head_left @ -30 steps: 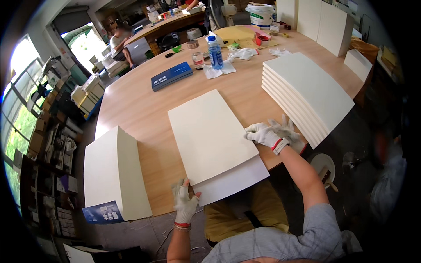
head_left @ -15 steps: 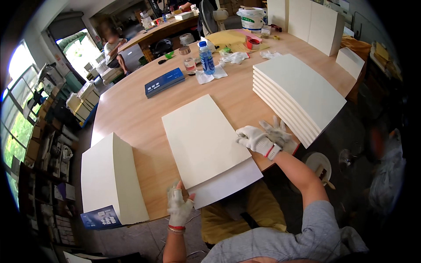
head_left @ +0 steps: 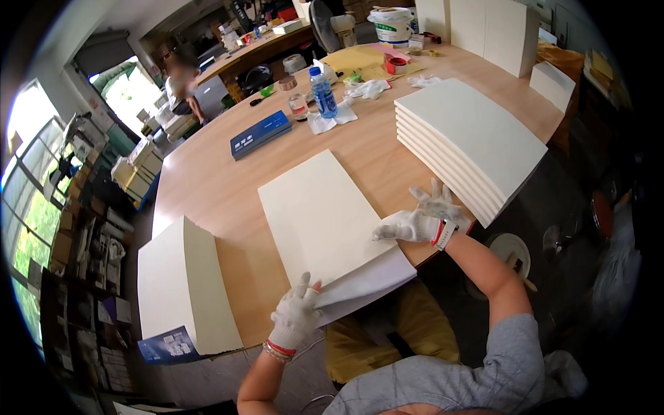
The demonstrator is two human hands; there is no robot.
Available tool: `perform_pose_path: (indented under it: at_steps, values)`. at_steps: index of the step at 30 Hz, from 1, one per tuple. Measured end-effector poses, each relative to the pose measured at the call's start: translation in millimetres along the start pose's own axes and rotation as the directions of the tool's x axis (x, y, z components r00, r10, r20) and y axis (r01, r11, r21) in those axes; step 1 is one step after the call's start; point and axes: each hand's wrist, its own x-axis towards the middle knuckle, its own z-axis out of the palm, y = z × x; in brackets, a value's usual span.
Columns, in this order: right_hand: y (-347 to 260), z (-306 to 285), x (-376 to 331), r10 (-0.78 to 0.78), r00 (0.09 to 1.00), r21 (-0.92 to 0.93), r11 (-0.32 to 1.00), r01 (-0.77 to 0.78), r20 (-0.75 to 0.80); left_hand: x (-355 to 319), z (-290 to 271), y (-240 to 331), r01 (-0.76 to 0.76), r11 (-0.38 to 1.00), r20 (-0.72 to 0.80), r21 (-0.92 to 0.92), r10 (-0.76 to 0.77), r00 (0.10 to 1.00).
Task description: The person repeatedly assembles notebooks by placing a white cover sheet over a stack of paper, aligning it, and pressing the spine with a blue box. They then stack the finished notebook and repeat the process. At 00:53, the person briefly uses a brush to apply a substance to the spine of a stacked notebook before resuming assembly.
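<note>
A cream rectangular board (head_left: 325,214) lies at the middle of the table's near side. From beneath its near edge sticks out a white sheet (head_left: 391,277), its left part bent upward. My left hand (head_left: 295,315), in a white glove with bare fingertips, grips the left end of that sheet beside the board's near corner. Stretched out and apart, the fingers of my gloved right hand (head_left: 408,227) rest on the board's right edge. Just beyond it, what looks like a loose greyish-white glove (head_left: 443,202) lies by the table edge.
Stacked thick cream boards (head_left: 470,124) stand at right, a tall block with a blue printed end (head_left: 183,283) at left. Farther back are a blue box (head_left: 261,134), a blue bottle (head_left: 323,93), a jar (head_left: 298,107), red tape (head_left: 395,66) and a white bucket (head_left: 392,28). Another person (head_left: 181,93) is far left.
My left hand has risen and moved inward, and the sheet's left part has bent upward. My right hand's fingers have straightened against the board's edge. The far person has shifted posture.
</note>
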Motion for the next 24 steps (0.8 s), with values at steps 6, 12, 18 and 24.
perform_pose_path:
  at_steps: [6, 12, 18, 24]
  values:
    - [2.8, 10.5, 12.7, 0.047, 0.998, -0.223, 0.973, -0.055, -0.04, 43.8, -15.8, -14.1, 0.578, 0.781, 0.174, -0.236, -0.551, 0.816]
    - [-1.1, 39.2, 15.0, 0.081, 0.924, -0.243, 0.953, -0.182, -0.373, 55.9, -11.8, -12.9, 0.648, 0.758, 0.265, -0.069, -0.612, 0.745]
    - [14.5, 38.0, 29.7, 0.054, 0.88, -0.211, 0.962, -0.172, -0.473, 85.0, -24.8, -38.7, 0.23, 0.973, 0.141, -0.029, -0.223, 0.964]
    - [51.6, 21.0, 25.1, -0.159, 0.81, -0.379, 0.922, -0.083, -0.565, 172.0, -22.0, 43.2, -0.638, 0.683, 0.75, 0.356, 0.199, 0.631]
